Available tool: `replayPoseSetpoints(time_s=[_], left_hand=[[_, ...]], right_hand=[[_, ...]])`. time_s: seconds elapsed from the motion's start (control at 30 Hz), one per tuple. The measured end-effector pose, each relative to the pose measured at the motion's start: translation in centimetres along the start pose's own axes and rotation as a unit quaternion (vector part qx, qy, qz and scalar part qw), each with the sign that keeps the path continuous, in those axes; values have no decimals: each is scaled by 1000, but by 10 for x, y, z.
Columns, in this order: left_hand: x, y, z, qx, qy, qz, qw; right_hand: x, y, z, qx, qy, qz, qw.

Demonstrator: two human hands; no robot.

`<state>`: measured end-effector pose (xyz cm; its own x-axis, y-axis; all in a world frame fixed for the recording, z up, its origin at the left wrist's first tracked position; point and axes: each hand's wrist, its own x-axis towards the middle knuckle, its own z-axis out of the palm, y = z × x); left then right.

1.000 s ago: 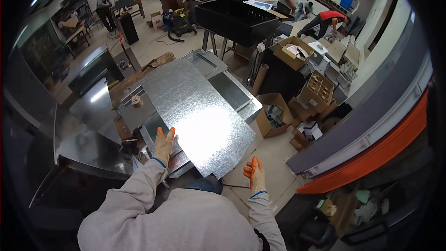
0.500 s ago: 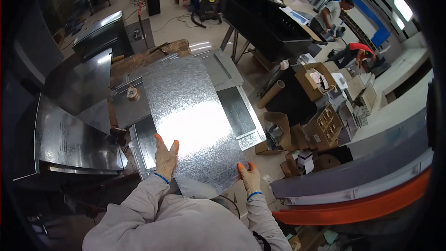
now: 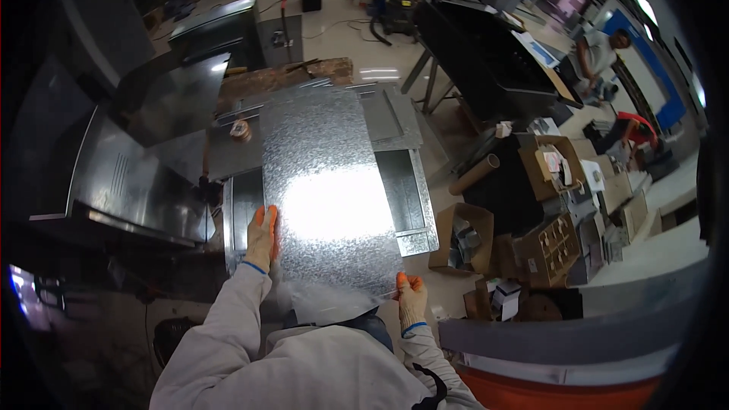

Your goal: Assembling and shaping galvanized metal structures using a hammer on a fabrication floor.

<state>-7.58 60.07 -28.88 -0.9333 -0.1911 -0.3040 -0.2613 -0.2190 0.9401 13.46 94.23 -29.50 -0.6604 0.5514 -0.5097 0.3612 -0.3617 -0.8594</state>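
A long galvanized metal sheet [image 3: 326, 140] lies lengthwise in front of me over other metal panels, with bright glare at its middle. My left hand [image 3: 260, 241], in a cream work glove with orange fingertips, is closed on its left edge. On the near right corner, my gloved right hand [image 3: 411, 301] grips the sheet with its fingertips at the edge. Whatever fingers are beneath the sheet are hidden. A whitish, cloudy band crosses the sheet's near end, close to my body. Framed metal panels [image 3: 399, 182] show from under its right side.
A small copper-coloured spool [image 3: 240, 130] sits left of the sheet. Shiny metal cabinets [image 3: 137, 182] stand at left. A large black metal box [image 3: 486, 53] rests on trestles at far right. Cardboard boxes [image 3: 463, 235] and a cardboard tube [image 3: 474, 173] are at right. Two people work at far right.
My view has turned, so the scene sits further right. My left hand's spread thumb and fingers have come together at the sheet's left edge. My right hand stays at the near right corner.
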Motion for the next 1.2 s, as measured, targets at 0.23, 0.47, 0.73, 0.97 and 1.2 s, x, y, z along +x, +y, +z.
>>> replayPoseSetpoints(time_s=[0.23,0.47,0.73,0.97,1.2], left_hand=[[0,19,5,58,64,-48,995],[-2,8,2,0,34,-14,999],[-1,-3,-13,-38,-30,0,999],[6,10,-24,55,-32,-40,997],[23,-1,-38,-48,-106,-124,985]], right_hand=[[30,-15,-52,42,25,14,999],[41,-17,-101,231,-35,72,970],[4,64,-91,257,-63,156,952],[-74,36,-10,250,-32,121,960],[-111,62,38,183,-68,151,969]])
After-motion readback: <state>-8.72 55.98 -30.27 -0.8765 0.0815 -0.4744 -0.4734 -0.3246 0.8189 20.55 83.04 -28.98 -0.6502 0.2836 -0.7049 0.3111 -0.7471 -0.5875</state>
